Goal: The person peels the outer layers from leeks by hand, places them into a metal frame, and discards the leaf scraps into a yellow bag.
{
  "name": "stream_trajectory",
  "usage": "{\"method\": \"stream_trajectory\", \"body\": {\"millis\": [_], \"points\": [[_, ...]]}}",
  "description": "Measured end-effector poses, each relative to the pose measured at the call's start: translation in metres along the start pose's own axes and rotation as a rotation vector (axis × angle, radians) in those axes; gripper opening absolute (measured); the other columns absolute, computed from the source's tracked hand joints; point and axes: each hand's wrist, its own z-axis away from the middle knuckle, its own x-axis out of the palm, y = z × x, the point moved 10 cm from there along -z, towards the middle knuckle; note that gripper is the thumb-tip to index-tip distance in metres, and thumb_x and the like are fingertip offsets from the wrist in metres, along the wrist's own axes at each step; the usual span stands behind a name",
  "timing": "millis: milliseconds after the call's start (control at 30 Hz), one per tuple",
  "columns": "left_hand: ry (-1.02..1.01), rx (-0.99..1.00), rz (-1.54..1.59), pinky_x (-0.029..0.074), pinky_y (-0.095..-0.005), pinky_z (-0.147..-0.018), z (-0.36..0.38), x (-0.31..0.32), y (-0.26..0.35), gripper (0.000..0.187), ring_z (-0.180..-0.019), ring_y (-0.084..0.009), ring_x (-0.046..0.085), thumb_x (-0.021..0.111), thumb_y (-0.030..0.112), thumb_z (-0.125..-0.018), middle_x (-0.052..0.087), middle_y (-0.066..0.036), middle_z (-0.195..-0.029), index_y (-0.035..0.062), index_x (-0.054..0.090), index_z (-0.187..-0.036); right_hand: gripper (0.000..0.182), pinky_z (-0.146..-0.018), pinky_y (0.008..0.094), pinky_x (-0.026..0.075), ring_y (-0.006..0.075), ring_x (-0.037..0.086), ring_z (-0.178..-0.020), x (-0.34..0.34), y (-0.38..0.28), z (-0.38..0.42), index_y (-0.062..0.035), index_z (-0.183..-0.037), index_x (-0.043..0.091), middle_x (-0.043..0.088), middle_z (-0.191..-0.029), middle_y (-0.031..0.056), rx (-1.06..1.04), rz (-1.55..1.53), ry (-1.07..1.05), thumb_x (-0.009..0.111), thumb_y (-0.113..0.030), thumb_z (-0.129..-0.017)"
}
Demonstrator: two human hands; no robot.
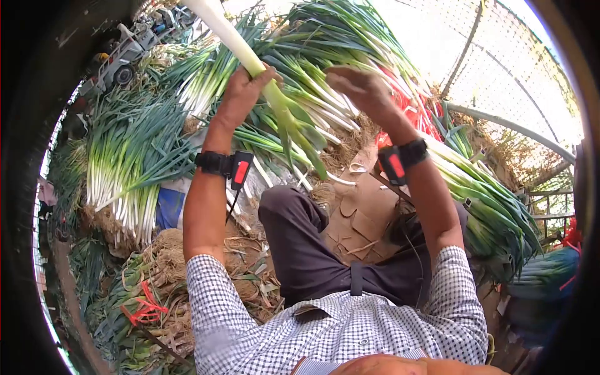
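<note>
My left hand [245, 92] is wrapped round a single thick leek [232, 41]. Its white stalk slants up past the top edge of the view, and its cut or folded green leaves hang down to the right, over the heap. My right hand [362, 89] is raised to the right of the leek, fingers stretched out, apart from it and holding nothing I can see. Behind both hands lies a pile of long leeks [312, 72] with white stems and dark green tops. Red plastic ties [409, 100] show just right of my right hand.
Another leek heap [128, 153] lies at the left, more leeks [484, 200] at the right. Cardboard [361, 215] and loose peelings cover the ground before my knees. Dry roots and trimmings [165, 262] lie lower left. A wire fence [500, 75] stands right; a vehicle [125, 59] upper left.
</note>
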Motion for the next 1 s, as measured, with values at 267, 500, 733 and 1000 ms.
{"method": "stream_trajectory", "body": {"millis": [267, 500, 733, 1000], "points": [[0.025, -0.16, 0.419, 0.054, -0.0389, -0.086, 0.016, 0.069, -0.015, 0.045, -0.097, -0.0259, 0.066, 0.051, 0.038, -0.101, 0.065, -0.018, -0.107, -0.002, 0.053, -0.122, 0.039, -0.07, 0.0303, 0.047, 0.0098, 0.056, -0.077, 0.081, 0.059, 0.05, -0.0009, -0.103, 0.064, 0.064, -0.084, 0.0037, 0.045, -0.162, -0.163, 0.075, -0.032, -0.083], [-0.127, -0.248, 0.139, 0.051, -0.0264, -0.076, 0.034, 0.144, -0.077, 0.036, -0.088, -0.0128, 0.063, 0.059, 0.034, -0.098, 0.066, -0.007, -0.101, 0.002, 0.062, -0.115, 0.032, -0.067, 0.0278, 0.049, 0.0084, 0.06, -0.078, -0.129, -0.01, 0.083, -0.0005, -0.109, 0.066, 0.066, -0.085, 0.0001, -0.152, 0.061, 0.191, 0.07, -0.026, -0.089], [-0.491, -0.107, -0.344, 0.052, -0.0383, -0.082, 0.061, 0.324, -0.134, 0.032, -0.095, -0.0309, 0.067, 0.067, 0.027, -0.089, 0.069, -0.021, -0.1, -0.0013, 0.066, -0.105, 0.019, -0.059, 0.0259, 0.049, 0.0099, 0.059, -0.068, -0.362, -0.248, 0.196, -0.0011, -0.098, 0.063, 0.062, -0.077, 0.002, -0.394, 0.854, 0.681, 0.066, -0.018, -0.089], [-0.595, 0.213, -0.503, 0.042, -0.0464, -0.099, 0.069, 0.531, -0.15, 0.034, -0.112, -0.0374, 0.056, 0.06, 0.018, -0.089, 0.062, -0.02, -0.115, -0.0002, 0.06, -0.118, 0.017, -0.056, 0.033, 0.044, 0.012, 0.056, -0.066, -0.46, -0.177, 0.24, -0.0031, -0.093, 0.062, 0.059, -0.07, 0.0056, 0.282, 1.474, 0.335, 0.073, -0.01, -0.082]]}}
